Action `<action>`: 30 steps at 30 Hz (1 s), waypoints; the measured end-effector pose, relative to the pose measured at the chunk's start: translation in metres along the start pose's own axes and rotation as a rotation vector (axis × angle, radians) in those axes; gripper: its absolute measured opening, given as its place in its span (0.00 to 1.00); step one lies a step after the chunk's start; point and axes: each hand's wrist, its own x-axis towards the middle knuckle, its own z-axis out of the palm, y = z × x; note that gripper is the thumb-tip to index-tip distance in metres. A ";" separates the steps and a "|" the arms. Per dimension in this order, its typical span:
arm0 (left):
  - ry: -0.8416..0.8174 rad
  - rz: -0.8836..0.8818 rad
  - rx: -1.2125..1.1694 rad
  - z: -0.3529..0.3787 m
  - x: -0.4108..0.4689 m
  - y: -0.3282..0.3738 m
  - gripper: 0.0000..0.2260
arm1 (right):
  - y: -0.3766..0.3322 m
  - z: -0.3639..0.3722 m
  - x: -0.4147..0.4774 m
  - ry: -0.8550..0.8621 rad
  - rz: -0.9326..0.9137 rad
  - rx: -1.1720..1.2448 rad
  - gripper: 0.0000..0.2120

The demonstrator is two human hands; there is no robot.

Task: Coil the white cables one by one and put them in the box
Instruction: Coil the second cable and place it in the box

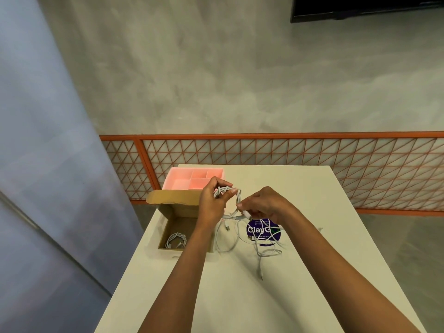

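- Above the far half of the white table [312, 236], a partly coiled white cable [239, 199] is held up between both hands.
- The loops are gripped by the left hand [211, 203]: its fingers are curled over the top of the bundle and its thumb is pressed across the front, so the coil sits inside the grasp.
- The free end of the same cable is pinched between the thumb and fingertips of the right hand [264, 205], just right of the coil and slightly below it; a short plug end is seen sticking out of the pinch.
- An open cardboard box [173, 212] is set at the table's left edge, below the left wrist, and one coiled cable [176, 240] is laid inside it.
- Loose white cables [266, 251] are strewn on the table right of the box, partly across a round purple sticker [262, 230].
- "ClayG" is read on the sticker in white letters; its smaller lines are blurred and partly covered, and cannot be made out.
- A pink divided tray [192, 176] is placed just behind the box.
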 end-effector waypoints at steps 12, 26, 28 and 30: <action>-0.179 -0.014 0.018 -0.006 0.001 -0.001 0.04 | -0.010 -0.008 -0.006 -0.081 -0.070 -0.200 0.10; -0.125 0.036 0.178 -0.016 0.010 -0.001 0.03 | 0.003 -0.019 -0.015 -0.127 -0.326 -0.285 0.10; -0.147 0.024 0.137 -0.018 0.011 0.002 0.02 | 0.003 -0.023 -0.015 -0.131 -0.355 -0.328 0.09; -0.148 -0.002 0.089 -0.018 0.010 0.007 0.03 | 0.004 -0.026 -0.014 -0.104 -0.377 -0.382 0.08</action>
